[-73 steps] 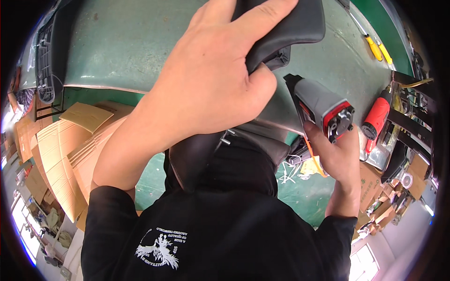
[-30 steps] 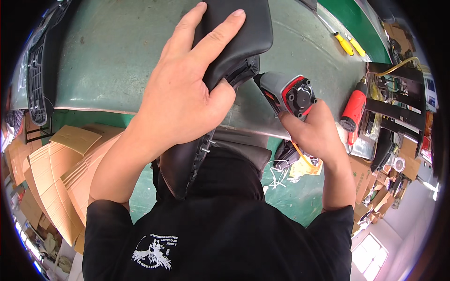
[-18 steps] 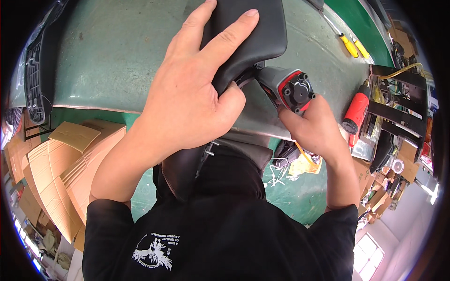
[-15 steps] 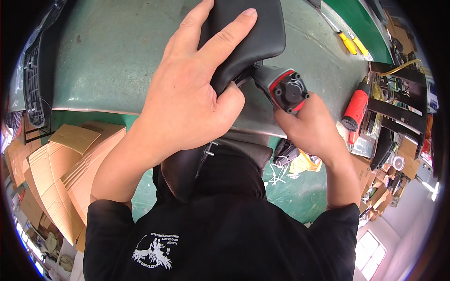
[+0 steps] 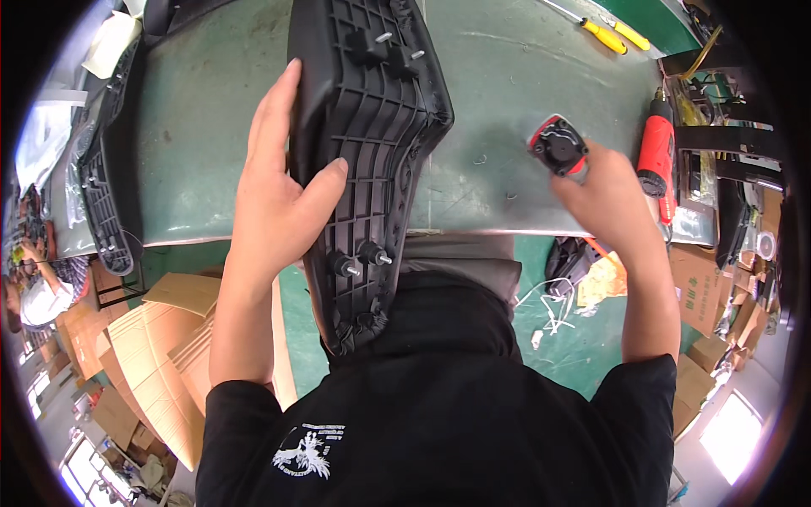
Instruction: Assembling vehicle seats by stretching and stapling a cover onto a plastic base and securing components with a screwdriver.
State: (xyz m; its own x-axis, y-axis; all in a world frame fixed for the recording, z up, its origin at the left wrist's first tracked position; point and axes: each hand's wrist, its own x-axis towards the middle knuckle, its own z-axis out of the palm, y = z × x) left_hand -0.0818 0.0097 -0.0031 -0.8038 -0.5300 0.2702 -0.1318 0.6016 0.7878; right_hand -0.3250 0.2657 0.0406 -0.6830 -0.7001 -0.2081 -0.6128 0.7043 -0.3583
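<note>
A long black seat (image 5: pixel 372 160), probably a motorcycle seat, stands with its ribbed plastic underside turned toward me. Metal studs stick out of that underside at both ends, and the cover is gathered in folds along the rim. My left hand (image 5: pixel 283 182) holds the seat's left side, thumb over the ribs and fingers along the outer side. To the right and apart from the seat, my right hand (image 5: pixel 606 182) is wrapped round an air staple gun (image 5: pixel 559 148). Its black end cap with a red ring faces me; the rest is hidden behind cap and hand.
Yellow-handled screwdrivers (image 5: pixel 605 37) and a red power tool (image 5: pixel 655 148) lie on the green-grey worktable (image 5: pixel 211 127) at right. Another ribbed black seat (image 5: pixel 106 194) is at the left edge. Cardboard (image 5: pixel 156 346) stands below left; another person (image 5: pixel 46 291) is far left.
The seat has been turned so its ribbed underside now shows. My left hand has shifted left and down to its side. My right hand has moved right with the staple gun, away from the seat.
</note>
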